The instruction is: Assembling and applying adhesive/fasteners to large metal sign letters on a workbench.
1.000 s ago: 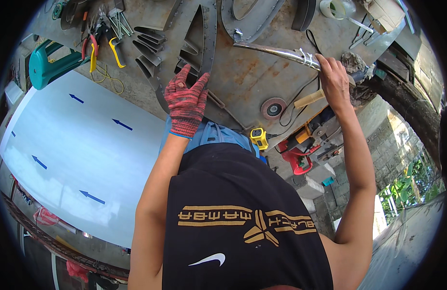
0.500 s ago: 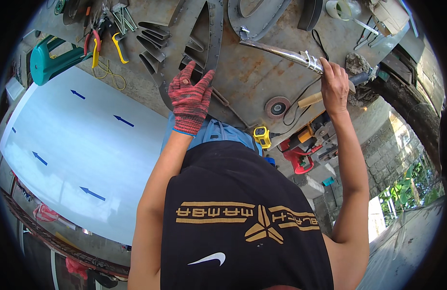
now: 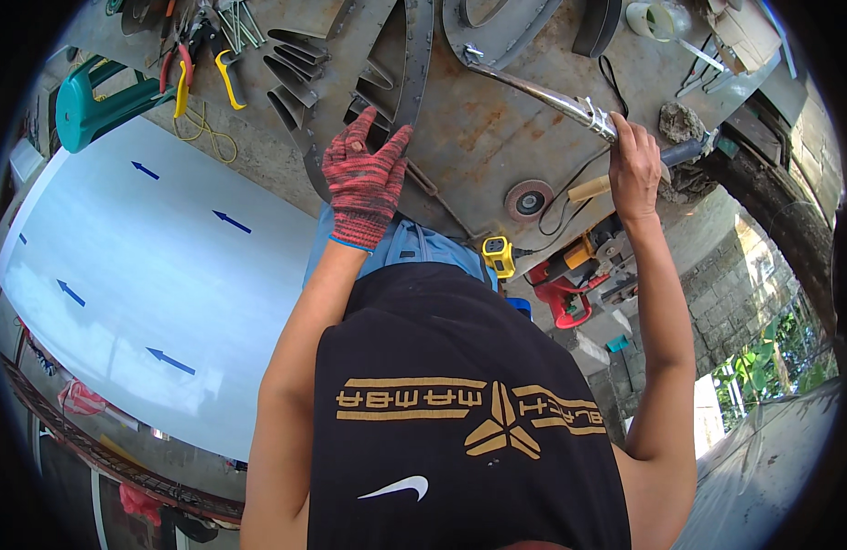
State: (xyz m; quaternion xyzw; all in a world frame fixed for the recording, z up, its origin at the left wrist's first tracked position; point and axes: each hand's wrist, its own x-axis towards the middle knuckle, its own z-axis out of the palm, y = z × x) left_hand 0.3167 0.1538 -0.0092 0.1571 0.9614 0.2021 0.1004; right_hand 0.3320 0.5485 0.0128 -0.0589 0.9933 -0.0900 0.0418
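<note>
My left hand (image 3: 361, 180) wears a red knit glove and rests, fingers spread, on a curved flat steel strip (image 3: 412, 69) on the rusty metal workbench (image 3: 497, 137). My right hand (image 3: 634, 170) is bare and grips the near end of a shiny metal tube (image 3: 543, 92) that lies across the bench, pointing up and left. Several more curved steel pieces (image 3: 300, 82) lie just left of the gloved hand.
A large white sheet with blue arrows (image 3: 139, 275) lies to the left. Pliers and cutters with red and yellow handles (image 3: 203, 55) and a teal tool (image 3: 93, 101) sit at the top left. A grinding disc (image 3: 530, 198), a yellow tape measure (image 3: 499, 255) and red power tools (image 3: 579, 275) lie near the bench's front edge.
Both hands stay in place on the strip and the tube. The view has shifted slightly; the gloved fingers have moved a little further onto the strip.
</note>
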